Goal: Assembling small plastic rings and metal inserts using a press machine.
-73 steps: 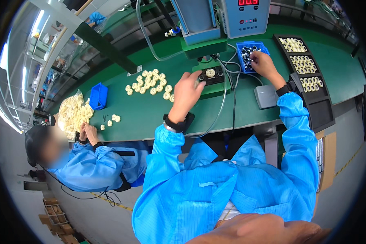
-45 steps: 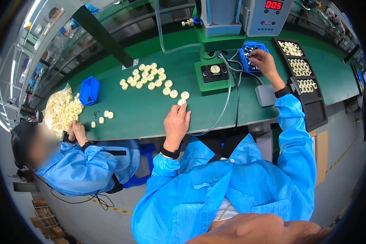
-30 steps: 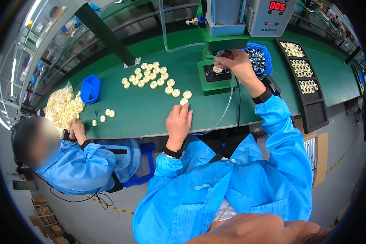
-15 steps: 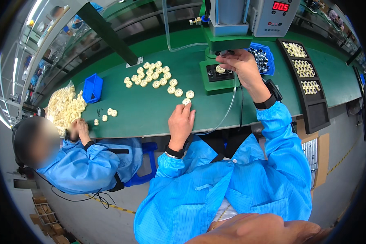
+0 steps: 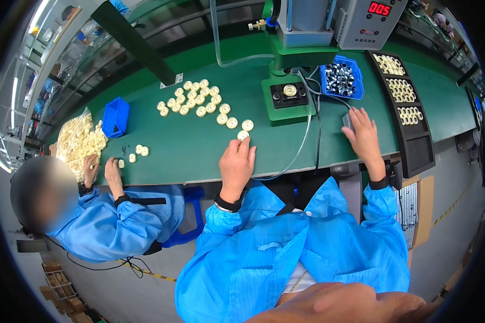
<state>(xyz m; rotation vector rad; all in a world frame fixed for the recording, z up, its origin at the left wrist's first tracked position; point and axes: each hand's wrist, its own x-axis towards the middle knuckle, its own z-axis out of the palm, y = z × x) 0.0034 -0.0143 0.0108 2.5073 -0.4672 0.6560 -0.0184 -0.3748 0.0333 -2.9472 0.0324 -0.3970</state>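
My left hand (image 5: 236,164) lies at the table's front part, its fingers together with their tips on a cream plastic gear (image 5: 243,135). Just beyond that gear is another cream gear (image 5: 247,125). My right hand (image 5: 364,133) is spread, fingers stretched out, over a small grey box (image 5: 348,120) with a cable; whether it presses the box I cannot tell. One cream gear (image 5: 290,90) sits in the black fixture (image 5: 277,102) on the base of the green press (image 5: 285,114). More cream gears (image 5: 201,100) lie loosely grouped left of the press.
A blue bin (image 5: 359,86) of small metal sleeves stands right of the press. Farther right lies a black tray (image 5: 418,149) with cream parts in its far compartments. Air tubes and cables cross the table. At left, a co-worker's hands (image 5: 112,175) are beside a bag of cream parts (image 5: 81,140).
My right hand has moved from the press fixture down and right to the grey box. The gear in the fixture is now uncovered. My left hand stays by the same gear.
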